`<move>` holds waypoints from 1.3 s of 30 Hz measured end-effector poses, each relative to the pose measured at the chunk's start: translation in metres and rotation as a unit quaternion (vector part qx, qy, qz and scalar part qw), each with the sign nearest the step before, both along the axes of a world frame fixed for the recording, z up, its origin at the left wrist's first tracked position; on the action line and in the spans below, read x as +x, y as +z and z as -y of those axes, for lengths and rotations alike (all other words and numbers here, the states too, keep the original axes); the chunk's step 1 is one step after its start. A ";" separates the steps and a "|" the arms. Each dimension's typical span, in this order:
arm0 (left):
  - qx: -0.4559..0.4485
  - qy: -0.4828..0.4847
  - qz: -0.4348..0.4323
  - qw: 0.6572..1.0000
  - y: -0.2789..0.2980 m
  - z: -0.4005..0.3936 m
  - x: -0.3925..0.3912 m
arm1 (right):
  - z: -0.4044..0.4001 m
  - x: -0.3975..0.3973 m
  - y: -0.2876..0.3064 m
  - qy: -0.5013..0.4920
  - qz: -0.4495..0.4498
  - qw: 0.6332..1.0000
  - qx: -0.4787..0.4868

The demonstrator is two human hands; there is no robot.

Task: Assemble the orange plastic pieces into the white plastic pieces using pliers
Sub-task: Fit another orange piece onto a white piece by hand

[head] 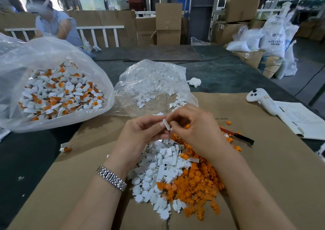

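Between my two hands I hold one small white plastic piece (166,124) above the work pile. My left hand (140,133) pinches its left side with thumb and fingers; my right hand (195,129) pinches its right side. Below my hands a heap of loose white pieces (158,173) lies on the cardboard (263,177), with a heap of orange pieces (195,182) on its right. The pliers (237,135), with red and black handles, lie on the cardboard to the right of my right hand, untouched.
A large clear bag (58,90) at left holds several assembled white-and-orange pieces. A second clear bag (151,87) of white pieces lies ahead. One assembled piece (65,147) sits at the cardboard's left edge. A white controller (262,100) and papers (302,120) lie right. Another person (51,22) works far left.
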State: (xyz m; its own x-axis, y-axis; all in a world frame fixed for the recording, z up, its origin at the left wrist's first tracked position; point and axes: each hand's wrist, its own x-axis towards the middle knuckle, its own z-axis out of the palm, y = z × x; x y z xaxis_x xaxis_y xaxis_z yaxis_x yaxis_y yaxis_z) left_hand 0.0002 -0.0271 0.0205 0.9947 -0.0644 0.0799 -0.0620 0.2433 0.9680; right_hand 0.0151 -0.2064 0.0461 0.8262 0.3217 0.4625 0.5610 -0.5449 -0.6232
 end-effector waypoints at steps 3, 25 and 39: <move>-0.005 0.018 0.006 1.000 0.001 0.002 0.000 | -0.001 -0.001 0.000 -0.008 -0.007 1.000 0.019; -0.092 -0.001 -0.065 0.994 0.012 -0.004 -0.006 | 0.003 0.001 0.000 0.020 -0.029 0.998 0.051; -0.094 0.006 -0.078 0.993 0.014 -0.003 -0.007 | 0.001 0.004 -0.005 0.038 0.021 0.997 0.064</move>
